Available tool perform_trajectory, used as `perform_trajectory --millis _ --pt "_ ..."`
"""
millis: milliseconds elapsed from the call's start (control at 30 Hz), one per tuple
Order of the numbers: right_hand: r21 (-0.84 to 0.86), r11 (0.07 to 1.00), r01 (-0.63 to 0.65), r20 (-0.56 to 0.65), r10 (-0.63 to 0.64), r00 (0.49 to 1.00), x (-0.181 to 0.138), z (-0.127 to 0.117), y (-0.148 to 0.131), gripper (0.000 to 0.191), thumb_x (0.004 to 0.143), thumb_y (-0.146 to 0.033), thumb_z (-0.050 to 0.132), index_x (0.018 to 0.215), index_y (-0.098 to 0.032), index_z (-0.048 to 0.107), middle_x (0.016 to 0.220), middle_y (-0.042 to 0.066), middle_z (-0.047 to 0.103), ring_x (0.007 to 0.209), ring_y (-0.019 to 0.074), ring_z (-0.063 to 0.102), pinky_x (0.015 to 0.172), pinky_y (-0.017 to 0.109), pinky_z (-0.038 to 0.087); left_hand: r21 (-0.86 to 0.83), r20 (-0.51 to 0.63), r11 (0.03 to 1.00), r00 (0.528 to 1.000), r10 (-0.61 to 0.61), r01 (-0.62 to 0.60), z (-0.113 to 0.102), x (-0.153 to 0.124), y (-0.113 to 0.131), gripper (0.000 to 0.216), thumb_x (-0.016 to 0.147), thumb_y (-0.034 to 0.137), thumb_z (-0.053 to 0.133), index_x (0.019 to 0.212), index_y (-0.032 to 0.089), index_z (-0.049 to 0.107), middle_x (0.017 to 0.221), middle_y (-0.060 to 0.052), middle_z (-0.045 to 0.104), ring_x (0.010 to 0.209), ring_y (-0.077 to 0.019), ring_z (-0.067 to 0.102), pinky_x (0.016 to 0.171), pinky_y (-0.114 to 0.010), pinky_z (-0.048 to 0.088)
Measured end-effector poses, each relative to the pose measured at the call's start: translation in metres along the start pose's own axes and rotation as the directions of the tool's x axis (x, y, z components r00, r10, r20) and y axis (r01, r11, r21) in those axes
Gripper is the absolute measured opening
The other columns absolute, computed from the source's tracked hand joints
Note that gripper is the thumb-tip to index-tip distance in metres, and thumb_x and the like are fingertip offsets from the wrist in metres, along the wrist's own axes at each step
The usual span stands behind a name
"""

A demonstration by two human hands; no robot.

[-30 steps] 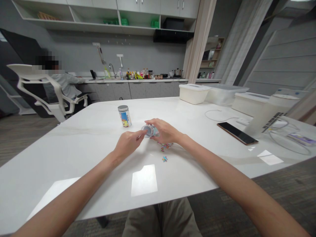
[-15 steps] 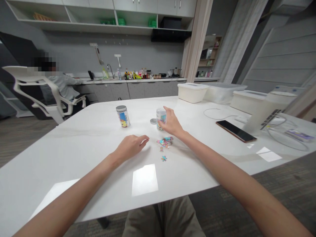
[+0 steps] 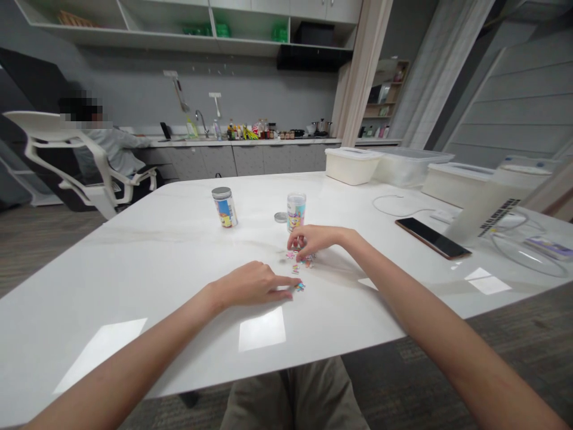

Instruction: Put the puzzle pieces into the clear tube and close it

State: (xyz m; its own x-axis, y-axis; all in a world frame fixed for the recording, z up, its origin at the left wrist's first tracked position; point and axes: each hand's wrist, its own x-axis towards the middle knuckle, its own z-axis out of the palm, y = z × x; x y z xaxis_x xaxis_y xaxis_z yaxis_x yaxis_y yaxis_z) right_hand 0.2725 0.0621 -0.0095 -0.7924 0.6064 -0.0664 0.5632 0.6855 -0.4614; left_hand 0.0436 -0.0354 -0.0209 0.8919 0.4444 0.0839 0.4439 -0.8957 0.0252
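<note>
My left hand [image 3: 250, 283] lies low on the white table [image 3: 134, 263], its index finger stretched toward a single small colourful puzzle piece [image 3: 299, 287]; it holds nothing. My right hand [image 3: 313, 239] is curled over a little pile of puzzle pieces [image 3: 301, 260], fingertips pinched down on them. Just behind that hand an open clear jar [image 3: 296, 212] stands upright, with its grey lid [image 3: 280, 217] flat on the table to its left. A second jar [image 3: 224, 206], lid on, stands further left.
A dark phone [image 3: 432, 237] and a white cable [image 3: 394, 206] lie to the right. White lidded bins [image 3: 351, 165] and a white appliance [image 3: 492, 203] line the far right edge. A person sits behind a white chair [image 3: 67, 155] at the back left.
My right hand set the open jar upright beyond the pile, let it go and came back onto the pieces. My left hand slid right toward the single piece.
</note>
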Motion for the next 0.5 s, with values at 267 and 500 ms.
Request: perform_trajectory --millis 267,500 --pt "0.132 0.991 -0.031 0.065 0.023 0.998 0.001 0.000 -0.015 0.014 0.074 -0.022 0.069 0.088 -0.019 0.071 0.088 0.003 0.070 0.076 0.0138 0.061 0.064 0.023 0.048 0.078 0.068 0.991 0.992 -0.111 0.106 -0.003 -0.001 -0.002 0.033 0.097 0.041 0.045 0.116 0.025 0.067 0.066 -0.005 0.068 0.056 -0.0175 0.063 0.055 -0.025 0.040" --pt "0.163 0.986 -0.020 0.063 0.010 0.998 0.004 0.002 -0.012 0.013 0.074 -0.021 0.070 0.087 -0.018 0.070 0.082 0.001 0.069 0.072 0.0127 0.059 0.060 0.022 0.046 0.045 0.044 0.951 0.950 -0.308 0.306 -0.017 -0.016 -0.033 0.041 0.094 0.050 0.044 0.116 0.022 0.064 0.064 -0.003 0.064 0.058 -0.0182 0.060 0.058 -0.025 0.039"
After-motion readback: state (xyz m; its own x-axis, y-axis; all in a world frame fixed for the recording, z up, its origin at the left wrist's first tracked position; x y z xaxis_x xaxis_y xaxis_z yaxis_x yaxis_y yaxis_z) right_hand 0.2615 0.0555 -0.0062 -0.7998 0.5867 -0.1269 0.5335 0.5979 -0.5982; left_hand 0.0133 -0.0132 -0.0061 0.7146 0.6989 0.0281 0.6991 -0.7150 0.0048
